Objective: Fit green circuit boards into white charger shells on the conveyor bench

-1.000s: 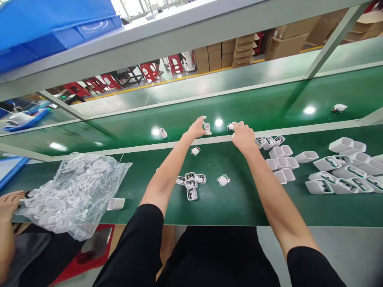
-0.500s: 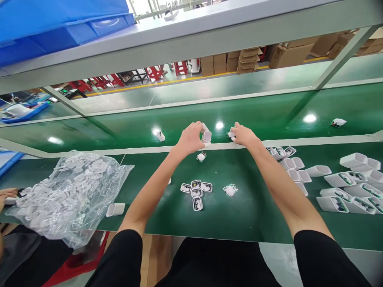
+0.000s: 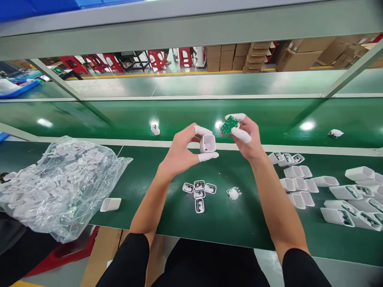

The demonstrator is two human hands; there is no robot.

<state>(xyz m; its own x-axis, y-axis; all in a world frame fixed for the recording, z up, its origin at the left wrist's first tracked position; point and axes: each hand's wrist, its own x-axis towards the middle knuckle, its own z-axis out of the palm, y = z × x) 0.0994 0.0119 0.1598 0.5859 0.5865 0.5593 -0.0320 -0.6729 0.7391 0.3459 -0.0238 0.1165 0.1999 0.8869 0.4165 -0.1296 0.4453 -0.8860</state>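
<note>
My left hand [image 3: 188, 149], with white finger cots on thumb and finger, grips a white plastic housing [image 3: 208, 144] whose open end faces me. To its right, my right hand [image 3: 245, 135], also in finger cots, pinches a green circuit board [image 3: 229, 126] by its edges. The board is tilted, a short gap from the housing. Below the hands, several white housings with circuit parts inside [image 3: 199, 194] stand grouped on the green bench. Another circuit board with a white round part [image 3: 233, 193] lies right of that group.
A clear plastic bag of white parts [image 3: 68, 179] covers the bench's left, with a lone white housing [image 3: 110, 204] near it. Several housings [image 3: 356, 199] are grouped at right. A small housing [image 3: 155, 129] and a board [image 3: 335, 133] lie on the far green surface beyond the pale rail.
My right hand has lifted the circuit board off the far green surface and turned it up. My left hand has come nearer with the housing. The view has shifted slightly.
</note>
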